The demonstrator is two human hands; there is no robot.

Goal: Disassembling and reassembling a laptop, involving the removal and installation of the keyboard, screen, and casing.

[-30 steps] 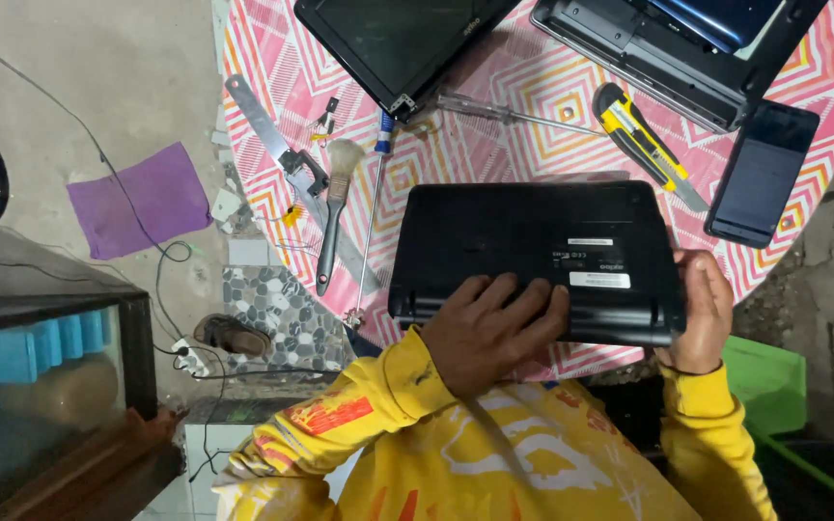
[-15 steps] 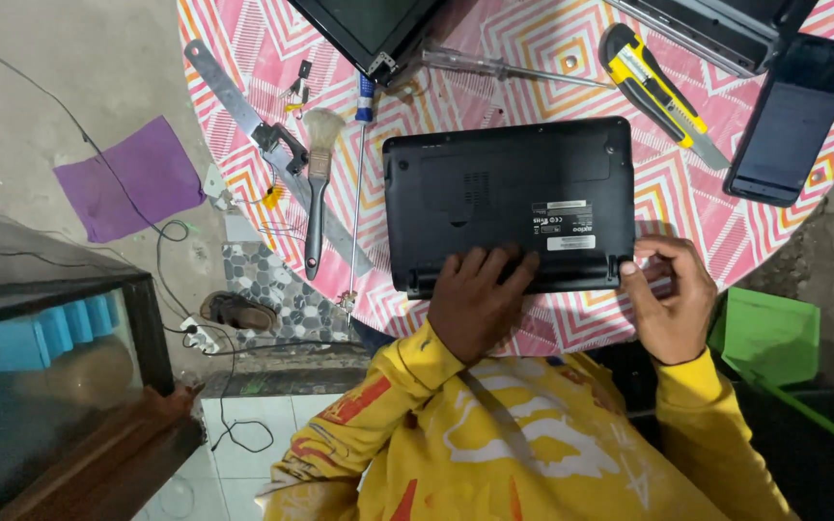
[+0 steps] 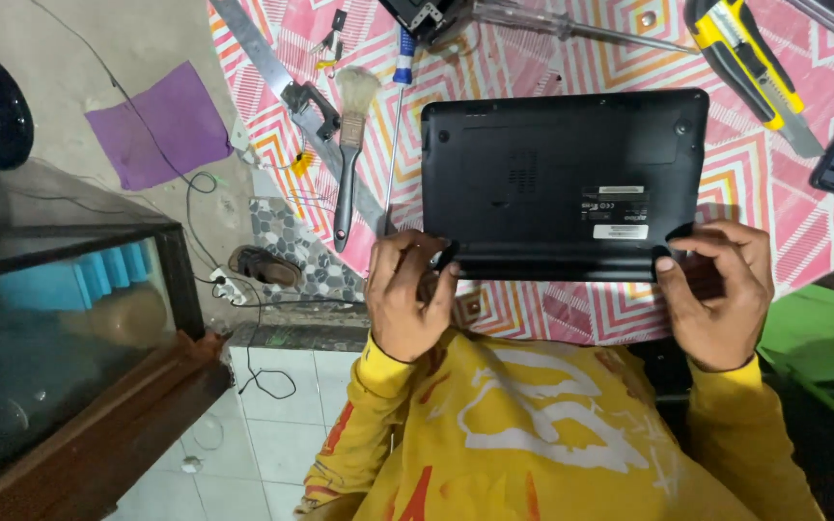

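We see a small black plastic laptop [image 3: 562, 183] lying upside down at the near edge of the pink zigzag tablecloth [image 3: 774, 232]. Our left hand [image 3: 407, 299] and right hand [image 3: 716, 289] pinch its two near corners (at the long battery bar). It looks hard, smooth and probably light, so we hold it by the edges.

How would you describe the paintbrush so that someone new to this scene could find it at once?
Start at the round table with the pink zigzag cloth, then look left of the upturned black laptop. The paintbrush lies there with its pale bristles pointing away from the person; its neighbours, a metal ruler and a thin screwdriver, have no bristles.
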